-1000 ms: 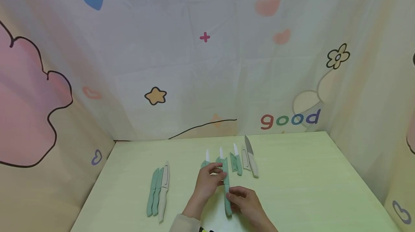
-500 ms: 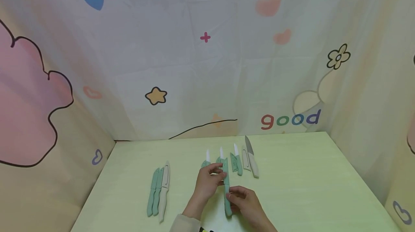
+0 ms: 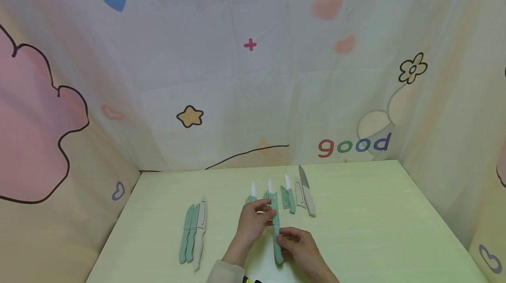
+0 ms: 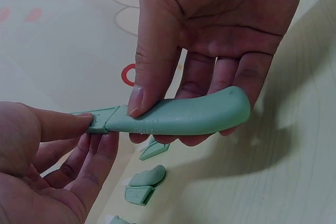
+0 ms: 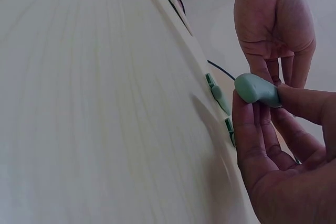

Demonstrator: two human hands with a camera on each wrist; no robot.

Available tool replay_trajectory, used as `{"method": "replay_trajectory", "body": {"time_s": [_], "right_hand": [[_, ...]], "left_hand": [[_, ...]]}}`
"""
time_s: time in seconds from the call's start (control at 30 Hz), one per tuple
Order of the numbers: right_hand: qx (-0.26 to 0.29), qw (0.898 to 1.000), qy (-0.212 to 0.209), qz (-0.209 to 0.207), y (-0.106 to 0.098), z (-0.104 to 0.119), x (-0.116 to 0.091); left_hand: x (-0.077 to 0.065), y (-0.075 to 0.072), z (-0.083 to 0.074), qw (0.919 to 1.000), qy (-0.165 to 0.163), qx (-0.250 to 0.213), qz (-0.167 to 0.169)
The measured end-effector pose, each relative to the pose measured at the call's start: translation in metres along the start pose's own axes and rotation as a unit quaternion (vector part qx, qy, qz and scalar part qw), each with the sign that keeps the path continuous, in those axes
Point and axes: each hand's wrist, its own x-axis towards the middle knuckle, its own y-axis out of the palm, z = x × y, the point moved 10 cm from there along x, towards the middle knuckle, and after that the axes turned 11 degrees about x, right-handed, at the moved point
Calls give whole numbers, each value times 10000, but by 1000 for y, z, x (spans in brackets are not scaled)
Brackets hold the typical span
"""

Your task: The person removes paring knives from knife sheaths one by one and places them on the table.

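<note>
Both hands hold a mint-green knife (image 3: 277, 245) above the table, its blade covered by a matching sheath (image 4: 100, 121). My left hand (image 3: 252, 222) pinches the sheath between thumb and fingers. The knife's curved handle (image 4: 184, 116) lies between the thumb and fingers of my right hand (image 3: 301, 248). In the right wrist view the rounded handle end (image 5: 252, 88) points toward the camera. Sheath and handle meet with no blade showing between them.
At the left lie two sheathed green knives (image 3: 184, 241) and a sheathed cream knife (image 3: 199, 243). Behind the hands are green knives with bare white blades (image 3: 287, 182) near their sheaths (image 3: 284, 198). A cream knife (image 3: 309, 199) with a grey blade lies beside its cream sheath (image 3: 300, 194).
</note>
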Motion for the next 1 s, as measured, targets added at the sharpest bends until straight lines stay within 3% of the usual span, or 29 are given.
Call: {"method": "replay_trajectory", "body": {"time_s": [0.23, 0.27, 0.43, 0.53, 0.8, 1.0], "right_hand": [[-35, 10000, -50, 14, 0, 3, -2], [-41, 10000, -51, 8, 1, 3, -2], [-40, 10000, -39, -8, 1, 3, -1], [-39, 10000, -38, -9, 1, 3, -2], [-81, 10000, -2, -25, 1, 2, -2], [-89, 10000, 20, -4, 1, -2, -1]], "left_hand": [[17, 4, 30, 9999, -75, -79, -8], [18, 4, 31, 10000, -77, -54, -18], [6, 1, 7, 10000, -55, 69, -30], [6, 1, 5, 10000, -46, 34, -40], [23, 5, 39, 9997, -144, -119, -123], [25, 5, 45, 9997, -169, -122, -113]]}}
